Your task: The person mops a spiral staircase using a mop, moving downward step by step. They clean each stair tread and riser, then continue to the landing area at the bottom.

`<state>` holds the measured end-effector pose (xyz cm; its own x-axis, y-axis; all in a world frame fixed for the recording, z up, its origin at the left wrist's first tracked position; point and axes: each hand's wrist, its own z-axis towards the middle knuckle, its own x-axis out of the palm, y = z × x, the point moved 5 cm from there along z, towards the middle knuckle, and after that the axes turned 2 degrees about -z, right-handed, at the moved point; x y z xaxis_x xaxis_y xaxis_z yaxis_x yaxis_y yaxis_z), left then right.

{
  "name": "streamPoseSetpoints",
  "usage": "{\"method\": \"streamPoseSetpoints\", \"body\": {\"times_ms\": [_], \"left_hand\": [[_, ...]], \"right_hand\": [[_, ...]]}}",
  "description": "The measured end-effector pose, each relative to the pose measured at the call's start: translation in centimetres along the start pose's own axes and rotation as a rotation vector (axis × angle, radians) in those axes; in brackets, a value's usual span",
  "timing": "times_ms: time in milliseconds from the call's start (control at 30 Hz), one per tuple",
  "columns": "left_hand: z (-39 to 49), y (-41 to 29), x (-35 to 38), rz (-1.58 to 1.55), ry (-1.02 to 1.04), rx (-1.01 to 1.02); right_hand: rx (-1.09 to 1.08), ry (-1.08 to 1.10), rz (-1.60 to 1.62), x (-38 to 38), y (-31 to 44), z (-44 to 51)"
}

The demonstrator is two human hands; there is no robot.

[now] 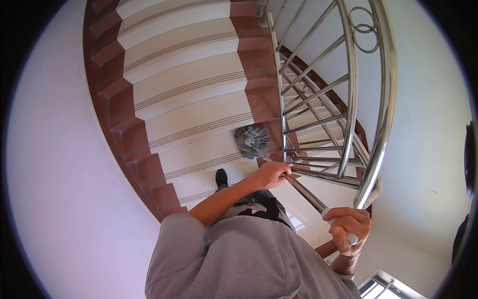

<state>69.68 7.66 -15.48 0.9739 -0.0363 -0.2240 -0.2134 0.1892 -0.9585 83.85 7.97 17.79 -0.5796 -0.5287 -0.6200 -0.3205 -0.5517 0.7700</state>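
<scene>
My left hand (274,175) is wrapped around the lower part of a metal mop handle (308,194). Higher up, my right hand (349,230) grips the white end grip (352,238) of the same handle. The shaft runs slantwise down past my left hand to a grey mop head (252,142) with spread strands. That mop head lies on a pale stair tread (201,145), close to its red-brown right border and the railing's foot.
A stainless steel railing (384,93) with slanted bars and rings borders the stairs on the right. More steps (317,130) show through it. A white wall (56,149) with red-brown skirting rises on the left. My black shoe (222,178) is on a low step. A barred window (384,287) appears at bottom right.
</scene>
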Motion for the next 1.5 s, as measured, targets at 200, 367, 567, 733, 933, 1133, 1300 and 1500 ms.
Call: {"method": "streamPoseSetpoints", "body": {"times_ms": [200,367,567,733,933,1133,1300,1500], "left_hand": [[-8.2,-0.5,-7.3,0.115,-0.123,-0.204],[-16.5,2.2,-13.9,0.282,-0.290,-0.374],[-28.2,7.8,-19.7,0.460,-0.393,-0.693],[-33.3,12.0,-21.4,0.322,-0.494,-0.823],[-28.4,13.2,-17.7,0.389,-0.467,-0.631],[-16.8,10.0,-10.2,0.151,-0.436,-0.433],[-6.2,4.5,-3.0,0.075,-0.208,-0.205],[2.0,0.9,3.7,-0.054,-0.079,-0.003]], "right_hand": [[-0.046,0.151,0.246,2.7,-1.4,2.5],[0.040,0.321,0.423,10.4,-5.5,4.2],[0.223,0.581,0.710,24.0,-8.7,3.8],[0.294,0.664,0.715,29.6,-10.4,3.2],[0.423,0.535,0.730,24.7,-13.4,3.3],[0.472,0.214,0.585,11.6,-13.9,2.0],[0.278,-0.146,0.335,0.6,-9.6,-0.8],[0.421,-0.359,-0.022,-4.6,-4.9,-4.4]]}}
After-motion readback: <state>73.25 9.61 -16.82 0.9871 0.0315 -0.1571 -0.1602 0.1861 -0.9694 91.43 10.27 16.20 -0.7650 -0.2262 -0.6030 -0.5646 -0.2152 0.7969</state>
